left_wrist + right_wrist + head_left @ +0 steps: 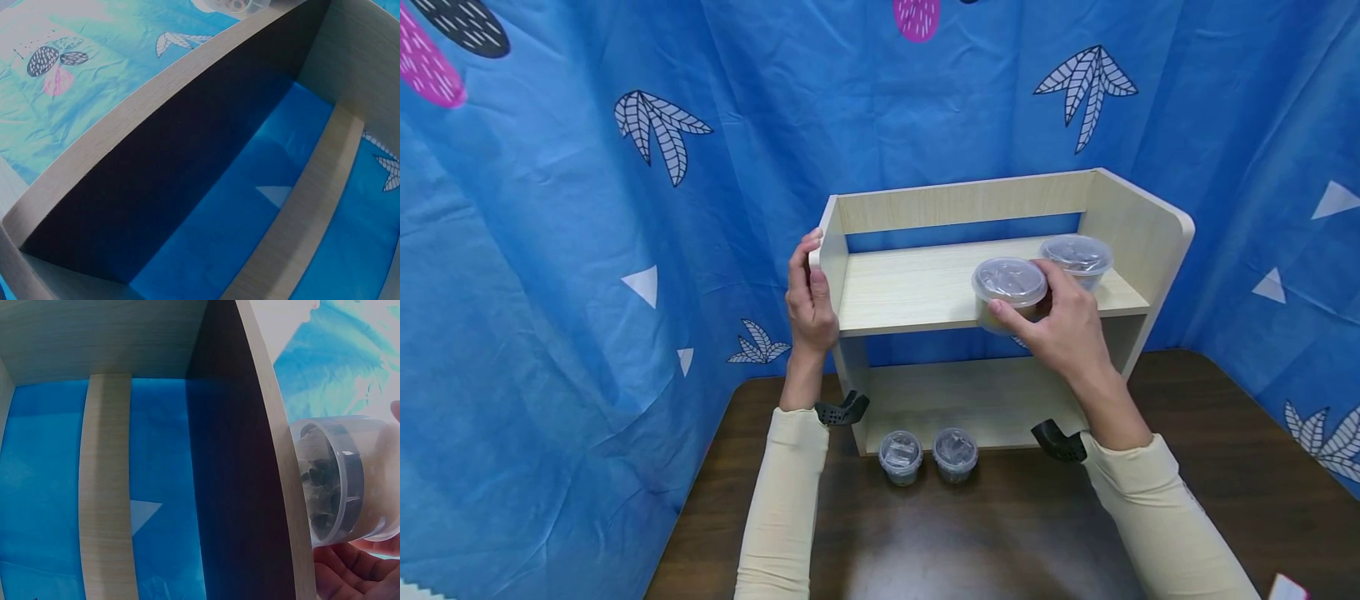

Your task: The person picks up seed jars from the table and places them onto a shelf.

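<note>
My left hand [810, 304] holds the left side panel of a pale wooden two-tier shelf [917, 287], fingers along its outer face and thumb at the front edge. In my right hand [1067, 321] is a round clear plastic tub [1011, 282] with a lid, gripped between thumb and fingers at the upper board's front edge. The right wrist view shows this tub [350, 481] beside the board edge, with dark contents visible through its base. Just behind the hand, a second lidded tub [1077, 252] stands on the upper board's right end.
Two small lidded cups [901, 454] stand on the dark wooden table [925, 542] before the lower board [962, 400]. A patterned blue cloth [880, 108] hangs behind and at both sides. A small white object [1287, 588] shows at the bottom right.
</note>
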`<state>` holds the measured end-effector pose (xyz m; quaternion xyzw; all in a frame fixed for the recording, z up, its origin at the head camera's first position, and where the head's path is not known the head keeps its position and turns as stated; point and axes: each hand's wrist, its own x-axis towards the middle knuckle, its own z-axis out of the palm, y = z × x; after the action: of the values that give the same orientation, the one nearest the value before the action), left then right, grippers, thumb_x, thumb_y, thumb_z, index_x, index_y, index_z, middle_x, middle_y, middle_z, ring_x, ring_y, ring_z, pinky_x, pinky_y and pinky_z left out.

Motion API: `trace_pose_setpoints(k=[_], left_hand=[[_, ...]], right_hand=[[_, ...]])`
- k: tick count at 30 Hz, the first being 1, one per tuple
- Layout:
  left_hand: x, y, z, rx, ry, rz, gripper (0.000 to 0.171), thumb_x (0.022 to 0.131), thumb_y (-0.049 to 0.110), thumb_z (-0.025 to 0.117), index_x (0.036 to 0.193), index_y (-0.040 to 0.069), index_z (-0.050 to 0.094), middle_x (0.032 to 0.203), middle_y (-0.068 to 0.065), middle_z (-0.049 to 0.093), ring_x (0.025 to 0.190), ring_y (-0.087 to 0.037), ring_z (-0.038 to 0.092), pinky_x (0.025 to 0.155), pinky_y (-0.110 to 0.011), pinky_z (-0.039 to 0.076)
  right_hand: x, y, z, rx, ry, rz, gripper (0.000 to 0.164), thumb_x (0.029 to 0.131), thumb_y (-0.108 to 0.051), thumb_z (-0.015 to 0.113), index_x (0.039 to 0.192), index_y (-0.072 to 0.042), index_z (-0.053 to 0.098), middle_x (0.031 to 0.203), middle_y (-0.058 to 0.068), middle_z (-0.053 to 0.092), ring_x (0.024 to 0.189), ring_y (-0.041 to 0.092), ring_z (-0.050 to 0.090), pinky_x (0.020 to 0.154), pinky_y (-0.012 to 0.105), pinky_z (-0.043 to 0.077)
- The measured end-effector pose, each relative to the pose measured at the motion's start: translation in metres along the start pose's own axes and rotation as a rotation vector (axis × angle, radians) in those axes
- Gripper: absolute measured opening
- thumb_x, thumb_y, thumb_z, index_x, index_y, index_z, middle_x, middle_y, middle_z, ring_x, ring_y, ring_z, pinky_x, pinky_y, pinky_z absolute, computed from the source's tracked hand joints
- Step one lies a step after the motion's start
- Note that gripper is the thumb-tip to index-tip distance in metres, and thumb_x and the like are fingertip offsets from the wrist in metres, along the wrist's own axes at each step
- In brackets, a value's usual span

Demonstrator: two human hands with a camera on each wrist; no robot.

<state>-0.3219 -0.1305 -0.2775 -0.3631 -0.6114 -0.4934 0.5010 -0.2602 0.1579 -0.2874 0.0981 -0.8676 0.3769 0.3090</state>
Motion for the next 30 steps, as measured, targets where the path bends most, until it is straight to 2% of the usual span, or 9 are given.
trace_pose_setpoints(k=[8,15,25,30], left_hand=[[0.000,-0.001,0.000,0.003,0.004,0.010,0.035,0.088,-0.021,0.035,0.123,-0.021,0.039,0.132,-0.040,0.045,0.122,-0.052,0.047,0.105,-0.043,0.041],[0.000,0.000,-0.001,0.008,0.005,0.021,0.028,0.097,-0.010,0.037,0.123,-0.021,0.039,0.132,-0.040,0.045,0.122,-0.051,0.047,0.106,-0.041,0.040],[0.001,0.000,-0.001,0.012,0.004,0.011,0.037,0.085,-0.024,0.036,0.122,-0.022,0.039,0.131,-0.040,0.045,0.121,-0.052,0.047,0.105,-0.041,0.041],[0.001,-0.001,-0.001,0.008,0.006,0.013,0.033,0.089,-0.019,0.037,0.122,-0.022,0.039,0.131,-0.040,0.045,0.121,-0.052,0.047,0.106,-0.041,0.041]], right_hand=[[0.003,0.000,0.004,0.003,-0.013,-0.005,0.075,0.085,-0.041,0.073,0.141,0.000,0.045,0.133,0.024,0.053,0.117,0.041,0.053,0.097,0.058,0.044],[0.007,-0.003,0.007,-0.006,-0.034,0.004,0.076,0.087,-0.044,0.071,0.143,0.000,0.044,0.135,0.024,0.052,0.118,0.041,0.052,0.097,0.059,0.044],[0.011,-0.005,0.013,-0.007,-0.050,0.023,0.078,0.088,-0.044,0.070,0.144,0.003,0.042,0.136,0.026,0.051,0.115,0.042,0.053,0.097,0.058,0.045],[0.015,-0.006,0.016,-0.007,-0.054,0.032,0.078,0.088,-0.043,0.071,0.144,0.003,0.042,0.135,0.026,0.051,0.114,0.041,0.054,0.095,0.057,0.046]])
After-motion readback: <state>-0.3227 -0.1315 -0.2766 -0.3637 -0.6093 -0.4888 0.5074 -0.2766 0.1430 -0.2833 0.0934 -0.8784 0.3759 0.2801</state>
